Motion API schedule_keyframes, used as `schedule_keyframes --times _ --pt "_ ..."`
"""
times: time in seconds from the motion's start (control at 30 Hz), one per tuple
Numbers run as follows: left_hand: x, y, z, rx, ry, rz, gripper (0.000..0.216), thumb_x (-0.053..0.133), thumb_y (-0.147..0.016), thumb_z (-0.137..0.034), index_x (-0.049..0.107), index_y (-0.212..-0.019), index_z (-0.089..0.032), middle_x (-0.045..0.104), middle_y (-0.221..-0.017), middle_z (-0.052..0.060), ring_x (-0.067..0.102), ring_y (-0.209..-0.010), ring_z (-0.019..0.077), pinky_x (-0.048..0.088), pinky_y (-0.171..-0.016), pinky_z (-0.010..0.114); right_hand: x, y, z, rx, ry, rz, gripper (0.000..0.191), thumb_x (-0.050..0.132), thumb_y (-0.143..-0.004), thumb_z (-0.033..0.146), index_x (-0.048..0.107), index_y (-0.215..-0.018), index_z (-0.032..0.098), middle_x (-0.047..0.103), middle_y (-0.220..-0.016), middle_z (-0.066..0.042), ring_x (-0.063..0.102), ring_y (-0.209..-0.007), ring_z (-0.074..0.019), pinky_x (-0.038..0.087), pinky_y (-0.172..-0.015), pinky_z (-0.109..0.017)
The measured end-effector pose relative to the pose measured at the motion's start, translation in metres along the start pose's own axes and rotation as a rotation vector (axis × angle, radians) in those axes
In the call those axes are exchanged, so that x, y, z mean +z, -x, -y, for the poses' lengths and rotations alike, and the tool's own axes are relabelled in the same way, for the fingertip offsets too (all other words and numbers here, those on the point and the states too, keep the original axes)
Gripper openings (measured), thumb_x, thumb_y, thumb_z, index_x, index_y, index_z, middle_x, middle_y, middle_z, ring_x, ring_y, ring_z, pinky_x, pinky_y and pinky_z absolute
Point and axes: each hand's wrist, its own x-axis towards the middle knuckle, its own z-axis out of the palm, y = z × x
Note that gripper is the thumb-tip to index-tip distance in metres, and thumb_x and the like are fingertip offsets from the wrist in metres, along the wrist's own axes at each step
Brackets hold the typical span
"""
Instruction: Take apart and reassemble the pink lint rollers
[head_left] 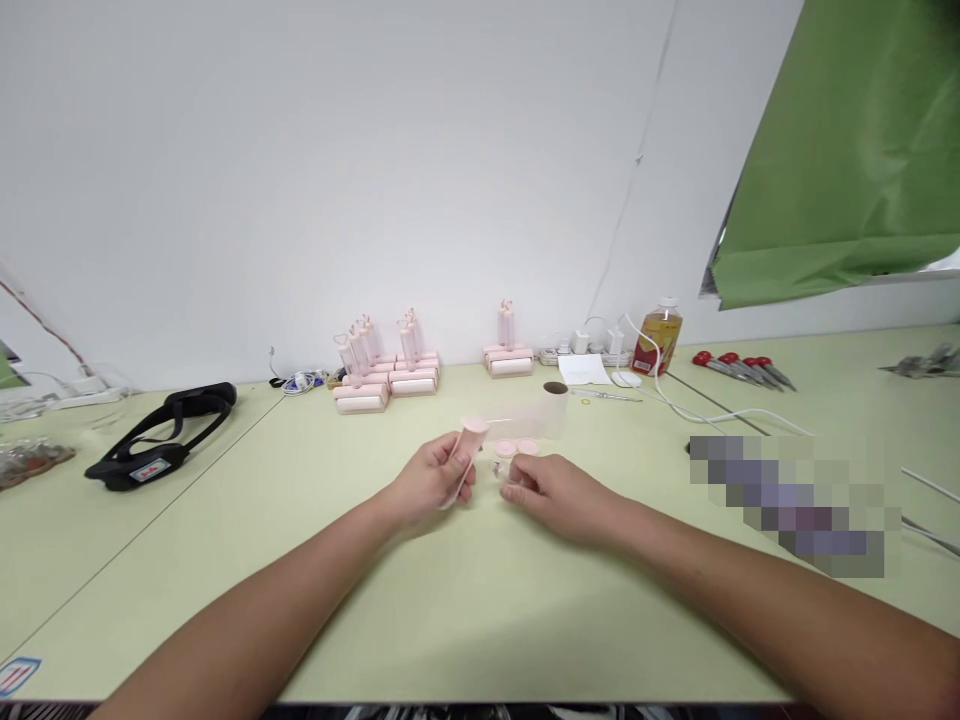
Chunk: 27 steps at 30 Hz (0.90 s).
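My left hand [433, 482] is closed around a pink plastic shell [472, 436], which it holds tilted above the table. My right hand [556, 492] is curled close by, its thumb and finger pinched on a small clear piece with a shiny end [499, 469]; most of that piece is hidden by the fingers. Two round pink caps [517, 447] lie side by side just beyond the right hand. Behind them lies a roll [556, 390] with a brown core and a length of clear film [525, 418] stretching left from it.
Pink-and-white rollers [361, 404] with clear upright tubes stand in groups along the wall, with another stack [511, 366] farther right. A drink bottle [658, 338], white cables [675, 405] and red-handled tools [742, 368] are at right. A black headset strap [161, 440] rests at left.
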Motion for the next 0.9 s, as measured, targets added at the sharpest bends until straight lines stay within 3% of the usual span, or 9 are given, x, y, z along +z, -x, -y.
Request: schedule_keyframes --times 0.1,0.2,0.3,0.4,0.53,0.67,0.9 --pt "-0.008 -0.008 0.003 0.016 -0.112 -0.163 0.047 0.058 -0.078 -0.064 0.048 -0.086 -0.020 0.059 -0.073 -0.001 0.054 -0.057 0.0104 0.029 -0.043 0.019 -0.002 -0.005 -0.002 -0.103 0.120 -0.103 0.018 0.052 -0.089 0.035 0.055 -0.082 0.019 0.063 -0.099 -0.011 0.055 -0.093 -0.0247 0.043 -0.077 -0.036" --pt "-0.016 -0.012 0.002 0.048 -0.297 -0.237 0.040 0.058 -0.080 -0.058 0.050 -0.083 -0.020 0.059 -0.071 -0.002 0.053 -0.059 0.0114 0.032 -0.047 0.021 -0.003 -0.009 -0.004 -0.242 0.143 -0.109 0.015 0.053 -0.089 0.032 0.058 -0.088 0.018 0.056 -0.124 -0.015 0.043 -0.122 -0.0298 0.038 -0.097 -0.042" --pt "-0.020 -0.015 -0.010 0.090 -0.528 -0.289 0.032 0.058 -0.082 -0.050 0.055 -0.078 -0.019 0.056 -0.068 -0.003 0.050 -0.060 0.0119 0.036 -0.053 0.024 -0.004 -0.012 -0.005 -0.257 0.166 0.009 0.016 0.053 -0.089 0.033 0.058 -0.087 0.018 0.060 -0.112 -0.014 0.050 -0.112 -0.0292 0.041 -0.094 -0.043" --pt "-0.015 -0.026 -0.021 0.147 -0.715 -0.345 0.024 0.056 -0.084 -0.043 0.060 -0.080 -0.020 0.062 -0.079 0.001 0.056 -0.072 0.0159 0.043 -0.063 0.028 -0.004 -0.009 -0.005 -0.241 0.203 0.094 0.017 0.053 -0.088 0.033 0.060 -0.086 0.017 0.059 -0.112 -0.015 0.053 -0.102 -0.0289 0.043 -0.090 -0.044" --pt "0.006 -0.056 -0.021 0.301 -1.099 -0.372 0.012 0.058 -0.084 -0.030 0.064 -0.082 -0.020 0.062 -0.096 0.006 0.056 -0.094 0.0212 0.045 -0.080 0.034 -0.004 0.004 0.003 -0.236 0.226 0.167 0.025 0.050 -0.090 0.036 0.063 -0.091 0.015 0.051 -0.129 -0.019 0.047 -0.117 -0.0349 0.040 -0.096 -0.049" --pt "0.027 -0.083 -0.007 0.339 -1.200 -0.337 0.004 0.062 -0.079 -0.023 0.065 -0.080 -0.020 0.060 -0.112 0.008 0.051 -0.104 0.0267 0.040 -0.090 0.043 -0.004 0.012 0.009 -0.244 0.215 0.230 0.029 0.050 -0.090 0.039 0.063 -0.092 0.014 0.046 -0.138 -0.020 0.040 -0.128 -0.0385 0.033 -0.105 -0.053" --pt "0.026 -0.092 0.014 0.379 -1.258 -0.305 0.006 0.060 -0.080 -0.021 0.065 -0.083 -0.020 0.058 -0.117 0.009 0.047 -0.110 0.0283 0.036 -0.093 0.045 -0.006 -0.002 -0.008 -0.223 0.148 0.148 0.022 0.054 -0.087 0.036 0.063 -0.087 0.015 0.058 -0.113 -0.018 0.049 -0.112 -0.0341 0.042 -0.094 -0.049"
